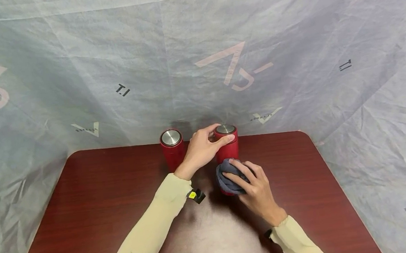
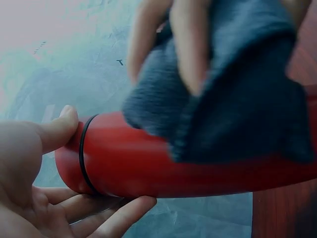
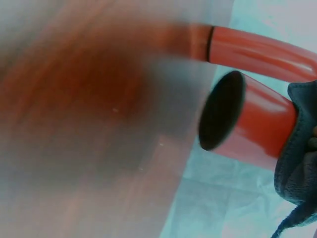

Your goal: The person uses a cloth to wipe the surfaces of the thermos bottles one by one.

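Observation:
My left hand (image 1: 201,147) grips a red vacuum flask (image 1: 229,152) around its lid end, thumb on the near side and fingers opposite. The lid has a brushed silver top, and a black ring marks its seam in the left wrist view. My right hand (image 1: 258,186) holds a dark grey-blue cloth (image 1: 228,177) against the flask's lower body (image 2: 129,163), fingers curved over the fabric. In the right wrist view the flask's dark round base (image 3: 222,111) is exposed, raised from the tabletop. A second red flask (image 1: 173,156) stands upright beside my left wrist.
The dark red wooden table (image 1: 97,220) has rounded far corners. Grey printed sheeting (image 1: 166,64) hangs behind it and along both sides. A black device with a yellow patch (image 1: 196,195) is strapped at my left wrist.

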### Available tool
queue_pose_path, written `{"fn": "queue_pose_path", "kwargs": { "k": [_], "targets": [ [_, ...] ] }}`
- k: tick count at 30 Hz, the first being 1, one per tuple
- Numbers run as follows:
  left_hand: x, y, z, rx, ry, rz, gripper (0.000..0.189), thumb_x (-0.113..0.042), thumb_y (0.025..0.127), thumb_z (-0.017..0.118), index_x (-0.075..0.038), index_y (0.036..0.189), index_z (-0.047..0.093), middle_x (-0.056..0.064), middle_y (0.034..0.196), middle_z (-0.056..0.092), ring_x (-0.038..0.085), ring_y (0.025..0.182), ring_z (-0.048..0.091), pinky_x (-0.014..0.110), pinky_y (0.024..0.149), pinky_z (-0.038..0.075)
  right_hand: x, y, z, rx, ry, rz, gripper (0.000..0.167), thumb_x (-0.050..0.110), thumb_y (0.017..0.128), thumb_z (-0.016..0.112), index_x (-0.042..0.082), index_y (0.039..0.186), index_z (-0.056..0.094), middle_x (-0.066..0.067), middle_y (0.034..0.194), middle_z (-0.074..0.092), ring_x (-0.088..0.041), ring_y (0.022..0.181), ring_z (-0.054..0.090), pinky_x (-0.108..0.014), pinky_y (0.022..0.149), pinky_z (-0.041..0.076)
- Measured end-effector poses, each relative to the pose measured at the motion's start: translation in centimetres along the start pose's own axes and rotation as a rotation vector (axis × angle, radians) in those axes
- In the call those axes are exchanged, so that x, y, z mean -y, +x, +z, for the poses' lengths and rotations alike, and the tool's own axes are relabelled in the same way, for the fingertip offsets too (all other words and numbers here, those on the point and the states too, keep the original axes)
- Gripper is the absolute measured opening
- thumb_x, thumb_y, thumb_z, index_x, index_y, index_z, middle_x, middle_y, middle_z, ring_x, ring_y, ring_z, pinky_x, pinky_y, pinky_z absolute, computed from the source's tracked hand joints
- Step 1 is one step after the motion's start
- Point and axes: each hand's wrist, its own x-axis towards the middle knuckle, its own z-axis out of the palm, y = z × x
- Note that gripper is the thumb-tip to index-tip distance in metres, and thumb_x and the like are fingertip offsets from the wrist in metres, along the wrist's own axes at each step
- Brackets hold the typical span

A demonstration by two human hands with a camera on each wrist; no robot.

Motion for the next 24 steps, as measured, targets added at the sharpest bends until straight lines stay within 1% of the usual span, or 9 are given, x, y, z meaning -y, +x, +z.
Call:
{"fn": "queue_pose_path", "kwargs": {
  "k": [6,9,16,19,22,24],
  "targets": [
    [0.1,-0.2,0.2,-0.002,0.007,-0.003,0.069,-0.050,0.095,0.080,-0.011,0.150,0.064,0.007,0.129,0.076,0.026,0.114,0.075,0.045,0.098,0.061,-0.4,1.4,-0.3,-0.050,-0.006,0.018,0.054,-0.002,0.078,0.078,0.018,0.128,0.079,-0.015,0.146,0.065,-0.042,0.113,0.058,-0.053,0.092,0.051],
    [0.1,-0.3,0.3,0.004,0.013,-0.006,0.069,-0.051,0.095,0.080,-0.012,0.150,0.063,0.007,0.128,0.076,0.026,0.114,0.075,0.045,0.097,0.061,-0.5,2.0,-0.5,-0.070,-0.006,0.022,0.052,-0.001,0.079,0.079,0.017,0.127,0.079,-0.016,0.146,0.065,-0.044,0.111,0.058,-0.053,0.091,0.052],
    [0.0,-0.5,0.2,0.000,-0.008,-0.011,0.068,-0.050,0.095,0.081,-0.013,0.150,0.064,0.007,0.126,0.077,0.026,0.113,0.075,0.045,0.097,0.061,-0.8,2.8,-0.9,-0.078,0.003,0.047,0.047,0.001,0.082,0.079,0.017,0.126,0.080,-0.016,0.147,0.065,-0.044,0.113,0.058,-0.052,0.093,0.052],
    [0.1,-0.5,0.2,0.001,-0.023,-0.014,0.069,-0.049,0.094,0.082,-0.013,0.150,0.064,0.007,0.128,0.076,0.026,0.115,0.075,0.045,0.097,0.061,-0.9,3.1,-1.0,-0.091,0.013,0.053,0.041,0.004,0.087,0.076,0.017,0.126,0.080,-0.016,0.146,0.065,-0.045,0.113,0.058,-0.052,0.093,0.052],
    [0.2,-0.5,0.2,0.004,-0.040,-0.014,0.069,-0.049,0.093,0.083,-0.014,0.150,0.064,0.007,0.131,0.075,0.026,0.117,0.075,0.044,0.097,0.061,-0.9,3.2,-1.1,-0.104,0.026,0.061,0.031,0.012,0.096,0.072,0.017,0.125,0.080,-0.016,0.145,0.065,-0.045,0.113,0.058,-0.052,0.094,0.052],
    [0.3,-0.5,0.2,0.004,-0.048,-0.008,0.068,-0.048,0.093,0.084,-0.015,0.149,0.065,0.006,0.130,0.075,0.025,0.116,0.075,0.044,0.096,0.062,-0.8,3.2,-1.1,-0.110,0.033,0.069,0.027,0.016,0.099,0.070,0.017,0.125,0.080,-0.017,0.145,0.066,-0.044,0.113,0.058,-0.051,0.094,0.051]
  ]
}}
